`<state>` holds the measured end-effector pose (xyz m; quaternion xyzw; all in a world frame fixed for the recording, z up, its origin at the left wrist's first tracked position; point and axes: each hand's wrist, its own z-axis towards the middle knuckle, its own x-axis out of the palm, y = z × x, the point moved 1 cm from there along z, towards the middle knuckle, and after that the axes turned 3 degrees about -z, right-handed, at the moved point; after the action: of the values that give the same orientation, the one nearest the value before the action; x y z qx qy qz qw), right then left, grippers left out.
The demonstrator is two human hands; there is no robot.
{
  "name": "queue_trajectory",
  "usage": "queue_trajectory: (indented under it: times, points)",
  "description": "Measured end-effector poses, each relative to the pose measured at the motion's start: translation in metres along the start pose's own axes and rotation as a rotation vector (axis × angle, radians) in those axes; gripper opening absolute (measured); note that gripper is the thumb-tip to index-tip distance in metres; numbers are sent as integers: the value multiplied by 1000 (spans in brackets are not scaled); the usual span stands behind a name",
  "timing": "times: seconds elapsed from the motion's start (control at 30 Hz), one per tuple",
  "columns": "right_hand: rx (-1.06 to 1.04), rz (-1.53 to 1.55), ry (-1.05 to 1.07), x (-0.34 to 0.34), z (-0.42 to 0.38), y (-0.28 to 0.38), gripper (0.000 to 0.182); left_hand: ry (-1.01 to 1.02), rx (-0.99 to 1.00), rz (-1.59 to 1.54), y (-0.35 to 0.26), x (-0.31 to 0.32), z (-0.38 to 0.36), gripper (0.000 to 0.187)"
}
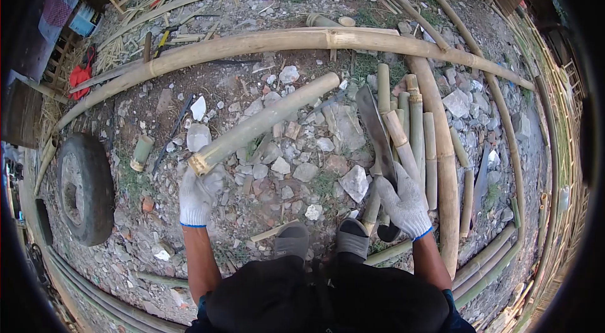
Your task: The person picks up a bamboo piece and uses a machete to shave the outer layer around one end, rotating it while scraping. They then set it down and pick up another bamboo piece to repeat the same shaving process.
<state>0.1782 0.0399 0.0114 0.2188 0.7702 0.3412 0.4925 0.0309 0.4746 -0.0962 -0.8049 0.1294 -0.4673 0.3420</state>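
Right of the tyre (86, 189), the left hand (198, 195) curls fingers round a stick (270, 120); farther, the right hand (403, 204) grips a knife (373, 124).

We're in soft, even daylight, shadows faint between the left hand (200, 197) and right hand (403, 206); well outside them, our view curves away into black corners.
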Motion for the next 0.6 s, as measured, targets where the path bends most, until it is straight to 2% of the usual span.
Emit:
queue_trajectory:
  times: [0.07, 0.1, 0.2, 0.27, 0.33, 0.37, 0.4, 0.47, 0.53, 0.6]
  points:
    - [-36, -8, -8, 7, 5, -10, 41, -181, 102, -82, -2, -14, 25, 49]
    - [-54, 33, -1, 11, 6, -12, 41, -115, 105, -143, -6, -22, 40, 46]
    - [-71, 47, 22, 16, 8, -19, 48, -478, 144, -84, -10, -50, 90, 46]
    - [-36, 17, -1, 11, 6, -19, 49, -537, 156, -126, 1, -90, 113, 52]
    - [-27, 15, -73, 5, 1, -22, 49, -641, 175, -134, 10, -86, 119, 56]
    - [-40, 25, -131, 2, 0, -26, 50, -693, 255, -90, 21, -83, 119, 62]
    - [-49, 32, -189, -2, -3, -28, 50, -641, 255, 58, 27, -59, 114, 61]
    - [71, 87, -258, -9, -8, -34, 51, -525, 254, 346, 42, -9, 96, 57]
    - [182, 155, -291, -14, -10, -50, 48, -222, 162, 609, 70, 27, 97, 46]
    - [211, 327, -321, -21, -15, -41, 45, 130, 23, 964, 91, 96, 90, 44]
